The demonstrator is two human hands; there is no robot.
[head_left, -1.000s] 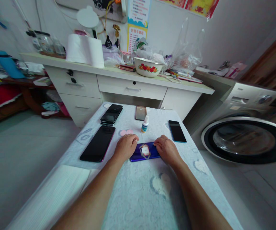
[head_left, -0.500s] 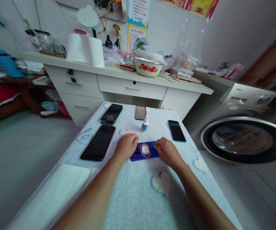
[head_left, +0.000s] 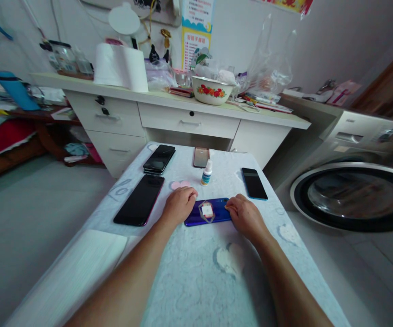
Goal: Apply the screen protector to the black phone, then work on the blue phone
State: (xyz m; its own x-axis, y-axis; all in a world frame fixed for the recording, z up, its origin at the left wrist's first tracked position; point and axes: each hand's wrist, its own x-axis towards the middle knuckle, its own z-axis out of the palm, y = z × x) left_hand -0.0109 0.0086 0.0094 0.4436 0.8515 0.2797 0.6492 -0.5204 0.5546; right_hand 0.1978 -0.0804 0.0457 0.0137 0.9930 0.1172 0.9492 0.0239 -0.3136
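A blue smartphone point(head_left: 219, 210) lies back-up on the table, with a hexagonal ring and a small white square stuck on its back. My left hand point(head_left: 181, 205) is closed at the phone's left end, holding it with curled fingers. My right hand point(head_left: 246, 214) is pinched over the phone's right end, beside its camera. Something small and orange-brown shows at those fingertips, too small to make out. Just behind the phone stands a small white spray bottle point(head_left: 206, 173) with a blue label.
To the left lie a large black phone point(head_left: 139, 200) and a stack of phones point(head_left: 159, 159). Another phone point(head_left: 254, 183) lies at the right, and a phone case point(head_left: 201, 157) at the back. A white desk point(head_left: 189, 122) and a washing machine point(head_left: 346, 141) stand beyond the table.
My right hand has slid slightly right along the phone, uncovering more of its camera end. My left hand stays at the left end. The whole view has shifted a little.
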